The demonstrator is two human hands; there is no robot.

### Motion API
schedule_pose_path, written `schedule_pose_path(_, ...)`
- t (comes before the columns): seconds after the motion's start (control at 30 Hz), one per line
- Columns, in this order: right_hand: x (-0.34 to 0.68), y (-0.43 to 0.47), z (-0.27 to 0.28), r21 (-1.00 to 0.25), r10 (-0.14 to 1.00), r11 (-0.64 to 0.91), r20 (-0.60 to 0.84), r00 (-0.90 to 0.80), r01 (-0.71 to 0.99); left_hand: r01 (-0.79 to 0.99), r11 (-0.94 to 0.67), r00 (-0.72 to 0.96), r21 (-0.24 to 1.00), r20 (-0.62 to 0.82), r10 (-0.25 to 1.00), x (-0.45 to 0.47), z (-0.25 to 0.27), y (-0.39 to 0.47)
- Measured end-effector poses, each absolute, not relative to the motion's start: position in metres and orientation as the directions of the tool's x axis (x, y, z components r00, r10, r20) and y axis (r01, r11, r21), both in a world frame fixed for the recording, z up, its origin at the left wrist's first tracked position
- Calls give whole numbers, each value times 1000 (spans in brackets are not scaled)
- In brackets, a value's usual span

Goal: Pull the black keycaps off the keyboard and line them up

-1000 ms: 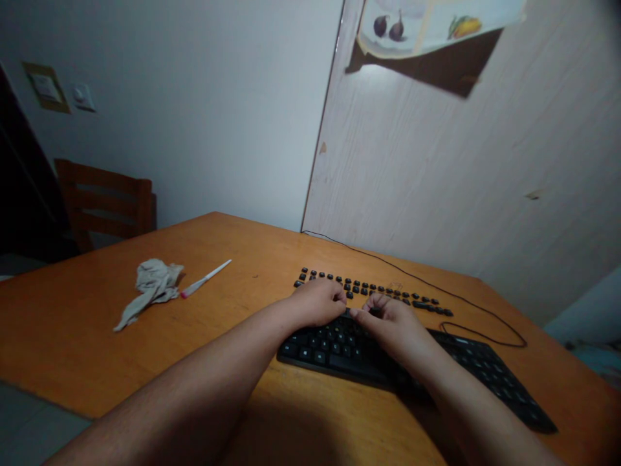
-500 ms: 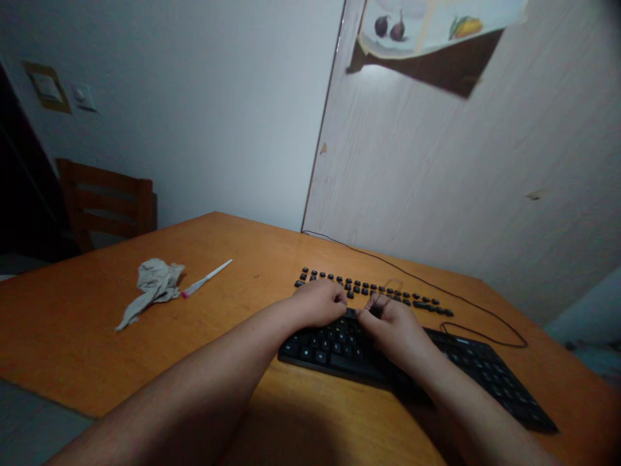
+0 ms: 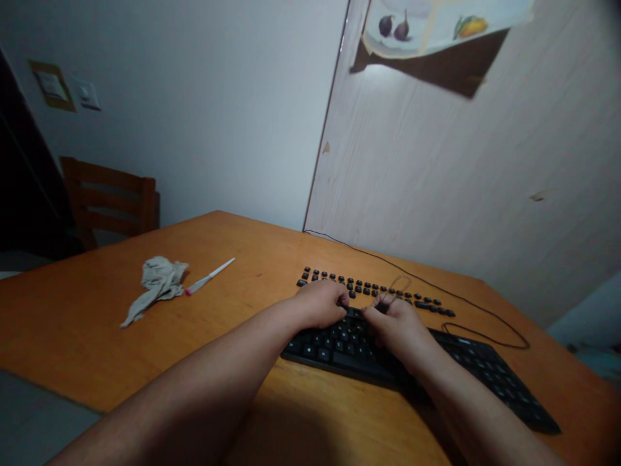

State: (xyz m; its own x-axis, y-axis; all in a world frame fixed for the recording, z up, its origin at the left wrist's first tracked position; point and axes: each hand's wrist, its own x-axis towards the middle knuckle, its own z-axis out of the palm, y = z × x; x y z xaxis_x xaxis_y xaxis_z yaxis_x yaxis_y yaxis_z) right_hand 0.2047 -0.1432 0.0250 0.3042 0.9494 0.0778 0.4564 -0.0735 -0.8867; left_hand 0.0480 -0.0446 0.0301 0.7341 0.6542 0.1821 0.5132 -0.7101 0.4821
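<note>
A black keyboard point(image 3: 339, 359) lies on the table, partly covered by my hands and forearms. My left hand point(image 3: 321, 304) is closed at its back edge, fingers curled, and whatever they may hold is hidden. Just to its right, my right hand point(image 3: 395, 323) pinches a thin bent wire tool, whose wire loop point(image 3: 402, 279) sticks up behind the fingers. The fingertips of both hands are close together over the back rows of the keyboard. Behind the hands, several loose black keycaps point(image 3: 367, 286) are laid out in rows on the tabletop.
A crumpled grey cloth point(image 3: 162, 278) and a white brush-like stick point(image 3: 211, 275) with a pink end lie left on the wooden table point(image 3: 262, 252). A black cable point(image 3: 485, 305) loops behind and right of the keyboard. A wooden chair point(image 3: 114, 194) stands at the far left.
The wire loop has shifted slightly right and tilted as my right hand turned a little. My left hand stays at the keyboard's back edge. The whole view has moved slightly.
</note>
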Motion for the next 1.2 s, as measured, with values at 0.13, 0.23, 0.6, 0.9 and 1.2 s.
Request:
schedule_pose_path(0.13, 204, -145, 28, -763, 928, 28, 261, 268, 646, 504, -712, 738, 488, 186, 649, 49, 30, -44)
schedule_pose_path(0.23, 203, -146, 30, -713, 916, 50, 312, 253, 700, 504, -707, 739, 496, 176, 650, 49, 30, -44)
schedule_pose_path(0.6, 204, -143, 33, -939, 920, -111, 27, 392, 325, 540, -723, 750, 431, 144, 646, 47, 36, -48)
schedule_pose_path(0.9, 206, -147, 52, -969, 871, -29, 95, 482, 244, 491, -701, 738, 517, 182, 650, 48, 33, -48)
schedule_pose_path(1.2, 205, -147, 48, -951, 836, 99, 240, 494, 294, 129, -396, 758, 909, 167, 630, 68, 28, -59)
